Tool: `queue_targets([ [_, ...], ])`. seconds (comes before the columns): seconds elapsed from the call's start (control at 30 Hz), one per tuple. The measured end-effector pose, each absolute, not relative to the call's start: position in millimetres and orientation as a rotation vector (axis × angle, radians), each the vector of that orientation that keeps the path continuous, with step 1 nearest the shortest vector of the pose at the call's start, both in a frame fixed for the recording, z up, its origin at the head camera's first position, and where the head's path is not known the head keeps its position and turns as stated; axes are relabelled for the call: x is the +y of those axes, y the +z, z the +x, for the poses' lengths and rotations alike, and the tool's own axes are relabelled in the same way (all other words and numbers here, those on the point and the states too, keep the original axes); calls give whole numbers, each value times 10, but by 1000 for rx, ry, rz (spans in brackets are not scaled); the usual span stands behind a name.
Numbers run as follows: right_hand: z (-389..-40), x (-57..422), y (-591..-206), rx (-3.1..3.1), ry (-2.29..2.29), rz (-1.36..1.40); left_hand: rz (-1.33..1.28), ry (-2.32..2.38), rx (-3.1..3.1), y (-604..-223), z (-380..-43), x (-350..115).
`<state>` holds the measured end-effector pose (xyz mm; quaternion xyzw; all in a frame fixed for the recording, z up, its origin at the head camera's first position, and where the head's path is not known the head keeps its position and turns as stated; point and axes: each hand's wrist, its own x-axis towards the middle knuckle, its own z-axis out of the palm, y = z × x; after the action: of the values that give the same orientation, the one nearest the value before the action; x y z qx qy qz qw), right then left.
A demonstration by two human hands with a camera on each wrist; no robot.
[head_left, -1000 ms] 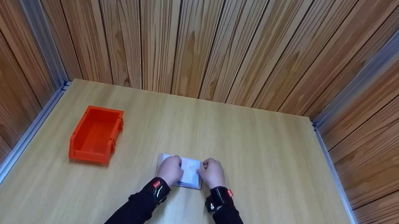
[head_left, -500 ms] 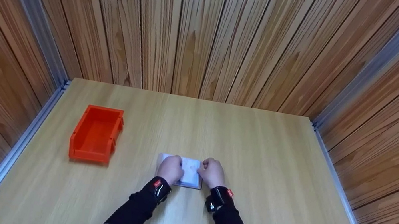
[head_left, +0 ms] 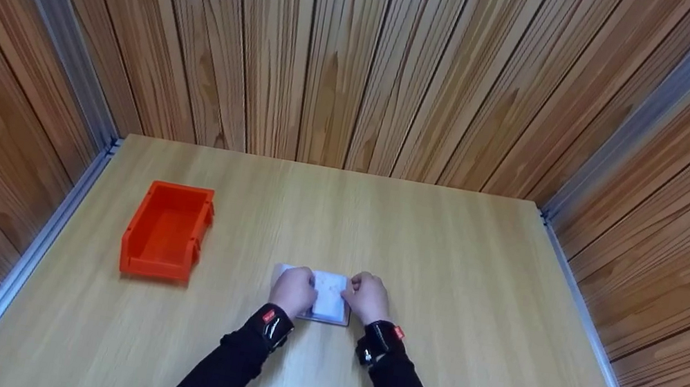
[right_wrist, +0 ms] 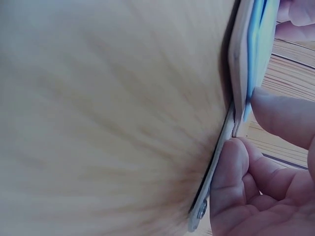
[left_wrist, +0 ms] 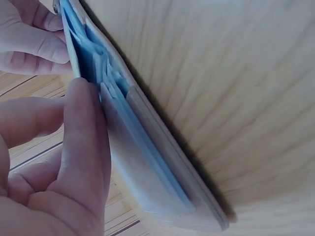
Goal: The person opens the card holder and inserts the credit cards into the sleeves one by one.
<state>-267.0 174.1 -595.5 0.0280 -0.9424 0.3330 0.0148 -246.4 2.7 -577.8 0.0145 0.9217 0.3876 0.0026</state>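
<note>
A flat wallet (head_left: pixel 328 297) lies near the middle of the table, its upper face pale bluish-white. In the left wrist view its pinkish cover (left_wrist: pixel 133 162) stands parted from a light-blue inside (left_wrist: pixel 88 54) with several thin folds. My left hand (head_left: pixel 294 291) pinches the parted layer at the left part of the wallet. At the right edge, my right hand (head_left: pixel 369 298) holds the wallet between thumb and curled fingers, the thumb on the blue layer. A flap with a metal snap (right_wrist: pixel 202 209) sticks out beside the right fingers. The left fingertips are partly hidden behind the layer.
An orange open-front bin (head_left: pixel 166 231) stands on the left of the wooden table (head_left: pixel 446 259). Wood-plank walls (head_left: pixel 340 53) with metal corner strips enclose the back and sides. Black bands circle both wrists.
Both hands keep their hold on the wallet almost in place. The left wrist has shifted very slightly left.
</note>
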Motion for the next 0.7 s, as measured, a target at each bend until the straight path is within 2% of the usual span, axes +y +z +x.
queue_targets([
  [0.3, -2683, 1735, -5985, -2941, 1040, 69, 36, 1336, 2882, -5789, -2459, -54],
  [0.7, -2680, 1719, -5971, -2965, 1020, 37, -154, 1365, 2923, -5719, -2527, -387],
])
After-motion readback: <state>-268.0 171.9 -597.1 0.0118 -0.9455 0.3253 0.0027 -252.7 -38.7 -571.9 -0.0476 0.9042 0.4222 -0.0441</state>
